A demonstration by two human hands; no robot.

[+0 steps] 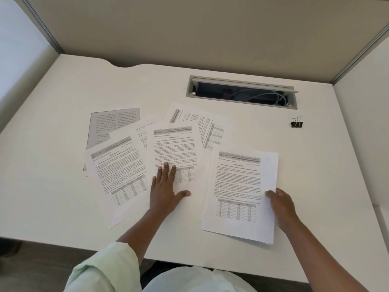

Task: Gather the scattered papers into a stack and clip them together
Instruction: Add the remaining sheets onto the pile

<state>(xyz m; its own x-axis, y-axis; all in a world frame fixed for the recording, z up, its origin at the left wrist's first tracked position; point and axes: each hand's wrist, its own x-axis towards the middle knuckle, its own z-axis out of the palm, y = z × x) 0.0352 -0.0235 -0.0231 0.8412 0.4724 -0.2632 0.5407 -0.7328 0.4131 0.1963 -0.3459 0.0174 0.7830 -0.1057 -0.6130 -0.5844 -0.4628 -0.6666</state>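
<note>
Several printed papers lie fanned across the white desk (63, 207). My left hand (166, 188) lies flat, fingers straight, on the lower part of the middle sheet (176, 148). To its left is a tilted sheet (120, 171) over a grey-toned page (105, 127); another sheet (202, 125) lies behind. On the right, a small stack of papers (237, 192) is held at its right edge by my right hand (282, 207), thumb on top. A black binder clip (297, 123) stands alone at the far right of the desk.
An open cable slot (242, 93) with wires is set into the desk behind the papers. Beige partition walls (210, 28) close in the back and both sides. The desk's front edge runs just below my forearms.
</note>
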